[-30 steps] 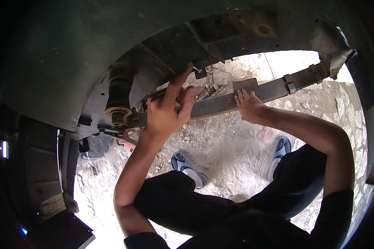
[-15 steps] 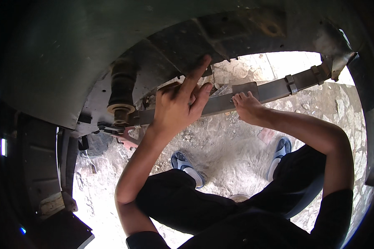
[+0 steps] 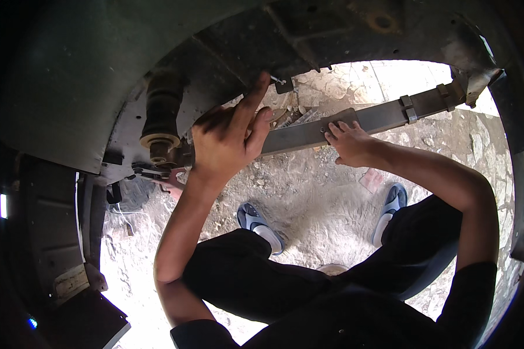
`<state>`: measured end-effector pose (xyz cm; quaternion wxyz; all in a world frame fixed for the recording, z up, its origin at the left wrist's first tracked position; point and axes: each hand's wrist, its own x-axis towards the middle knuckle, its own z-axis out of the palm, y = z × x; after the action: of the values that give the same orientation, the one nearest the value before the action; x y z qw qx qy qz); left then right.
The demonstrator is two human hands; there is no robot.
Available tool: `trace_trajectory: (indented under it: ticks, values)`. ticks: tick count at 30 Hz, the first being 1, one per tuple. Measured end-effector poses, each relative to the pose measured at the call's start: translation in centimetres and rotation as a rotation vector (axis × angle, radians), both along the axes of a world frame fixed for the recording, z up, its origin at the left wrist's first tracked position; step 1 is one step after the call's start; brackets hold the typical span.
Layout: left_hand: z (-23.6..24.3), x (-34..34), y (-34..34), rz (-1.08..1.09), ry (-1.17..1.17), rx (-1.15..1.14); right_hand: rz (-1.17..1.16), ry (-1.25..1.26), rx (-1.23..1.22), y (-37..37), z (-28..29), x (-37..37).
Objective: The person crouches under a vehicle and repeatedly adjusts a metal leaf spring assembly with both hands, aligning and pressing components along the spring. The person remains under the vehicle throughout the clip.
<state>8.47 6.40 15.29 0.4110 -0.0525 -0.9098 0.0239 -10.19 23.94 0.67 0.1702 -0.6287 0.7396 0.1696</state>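
My left hand is raised in front of the dark wheel arch. Its index finger and thumb are stretched apart and the other fingers curl in shadow; I see nothing held. The index fingertip overlaps the arch's lower edge, but contact cannot be made out. My right hand lies with spread fingers on a flat plate atop a long steel leaf spring. This spring runs from behind my left wrist up to the far right, with clamps around it.
A ribbed black rubber cylinder with a metal collar hangs left of my left hand. Below it, another person's hand reaches near a metal linkage. Dusty, stony ground lies beneath, around my sandalled feet.
My left hand has shifted left. The right hand's fingers have spread flatter over the plate. The view has moved slightly, and the other person's hand shows less.
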Motion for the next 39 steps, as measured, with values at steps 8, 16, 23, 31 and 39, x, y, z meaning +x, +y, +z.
trace_trajectory:
  ticks: [8,16,23,31,39]
  values:
    - [-0.2,-0.1,0.2,-0.215,0.009,0.1,0.033,-0.026,-0.045,0.1,-0.1,-1.0]
    - [-0.8,-0.8,0.6,-0.242,0.004,0.089,0.052,0.006,-0.018,0.0,0.0,-1.1]
    - [-1.3,-0.7,0.6,-0.189,-0.043,0.184,0.111,0.053,-0.022,0.0,0.3,-1.5]
    - [-1.6,-1.0,0.6,-0.184,-0.009,0.247,0.008,0.073,0.05,-0.9,0.9,-0.9]
    - [-0.9,-1.0,1.0,-0.209,-0.092,0.356,0.067,0.26,-0.026,-0.4,-1.6,-0.4]
